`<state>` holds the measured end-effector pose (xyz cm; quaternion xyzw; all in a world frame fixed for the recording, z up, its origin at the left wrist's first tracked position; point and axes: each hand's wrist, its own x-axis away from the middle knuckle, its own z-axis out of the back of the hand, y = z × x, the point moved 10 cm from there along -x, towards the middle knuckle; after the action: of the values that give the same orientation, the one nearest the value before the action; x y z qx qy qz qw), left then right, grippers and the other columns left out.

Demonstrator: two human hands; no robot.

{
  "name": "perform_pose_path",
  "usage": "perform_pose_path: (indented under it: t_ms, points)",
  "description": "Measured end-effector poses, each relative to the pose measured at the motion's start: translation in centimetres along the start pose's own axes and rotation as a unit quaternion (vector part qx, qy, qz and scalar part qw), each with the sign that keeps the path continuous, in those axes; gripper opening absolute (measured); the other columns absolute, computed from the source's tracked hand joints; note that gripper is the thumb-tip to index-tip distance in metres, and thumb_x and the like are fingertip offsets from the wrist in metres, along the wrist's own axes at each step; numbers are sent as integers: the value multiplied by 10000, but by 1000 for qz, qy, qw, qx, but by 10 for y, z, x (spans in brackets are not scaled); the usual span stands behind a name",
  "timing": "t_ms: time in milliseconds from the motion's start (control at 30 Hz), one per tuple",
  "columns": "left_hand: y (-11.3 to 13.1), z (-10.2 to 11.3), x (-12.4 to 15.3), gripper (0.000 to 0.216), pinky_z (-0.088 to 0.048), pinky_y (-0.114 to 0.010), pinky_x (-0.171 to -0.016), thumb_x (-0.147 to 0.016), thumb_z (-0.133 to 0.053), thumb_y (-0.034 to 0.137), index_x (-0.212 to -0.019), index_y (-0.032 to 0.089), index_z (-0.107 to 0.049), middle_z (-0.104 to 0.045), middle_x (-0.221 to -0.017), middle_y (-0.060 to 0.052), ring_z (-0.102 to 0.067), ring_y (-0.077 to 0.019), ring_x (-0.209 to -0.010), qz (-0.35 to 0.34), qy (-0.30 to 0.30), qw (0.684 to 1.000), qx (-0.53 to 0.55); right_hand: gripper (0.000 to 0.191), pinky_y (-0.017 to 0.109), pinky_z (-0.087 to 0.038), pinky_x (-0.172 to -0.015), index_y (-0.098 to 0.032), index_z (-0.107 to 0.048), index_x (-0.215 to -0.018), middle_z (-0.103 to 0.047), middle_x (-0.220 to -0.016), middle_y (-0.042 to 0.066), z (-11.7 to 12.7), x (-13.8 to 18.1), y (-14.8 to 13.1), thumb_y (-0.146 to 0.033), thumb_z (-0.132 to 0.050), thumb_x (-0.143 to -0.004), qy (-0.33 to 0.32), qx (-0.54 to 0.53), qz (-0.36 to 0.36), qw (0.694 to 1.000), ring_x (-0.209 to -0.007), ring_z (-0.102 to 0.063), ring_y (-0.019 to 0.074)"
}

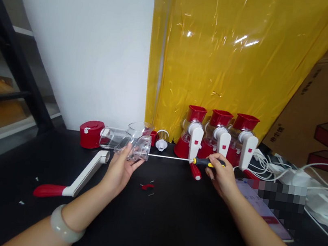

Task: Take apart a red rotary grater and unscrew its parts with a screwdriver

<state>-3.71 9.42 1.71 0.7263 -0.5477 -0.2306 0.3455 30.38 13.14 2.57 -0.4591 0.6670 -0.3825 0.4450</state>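
My left hand (120, 172) is closed around a clear plastic grater housing (141, 147), held on its side just above the black table. My right hand (220, 174) grips a long screwdriver (200, 161) by its black and yellow handle. The thin shaft runs level to the left and reaches the housing's right end; whether its tip touches a screw there cannot be seen. Below, on the table, lie a small red plastic part (147, 186) and a few loose screws (150, 195). A white crank (87, 173) with a red grip rests left of my left hand.
Three assembled rotary graters (193, 132) stand in a row at the back right. Near them is a metal grating drum (162, 140). A red round piece (90, 134) sits back left. White cables (265, 165) and a tablet-like screen (265, 208) lie at right.
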Motion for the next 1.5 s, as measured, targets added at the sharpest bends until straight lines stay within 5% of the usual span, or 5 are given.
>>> perform_pose_path:
  t_ms: [567,1000,1500]
  points:
    - [2,1,-1,306,-560,-504,-963,-817,-772,357,-1063,210,-661,-723,-1146,-94,-693,-247,-1053,-20,-15,999,-25,383,208,-240,-366,-194,-575,-710,-505,-483,-62,-1,0,7,-495,-811,-707,-12,15,-10,1000,-320,-367,41]
    - [-1,6,-1,252,-524,-551,-1020,-847,-744,361,-1032,207,-669,-698,-1201,-101,-612,-288,-1236,-2,18,1000,-18,371,205,-263,-368,-194,-584,-714,-516,-504,-57,-5,2,7,-493,-803,-710,-23,19,-9,1000,-337,-393,51]
    - [0,13,-5,195,-564,-487,-966,-853,-740,308,-995,207,-651,-718,-1028,-58,-714,-203,-955,7,40,999,-22,327,232,-402,-477,-199,-651,-847,-602,-637,-29,-18,8,0,-429,-835,-703,-112,47,-16,992,-482,-544,99]
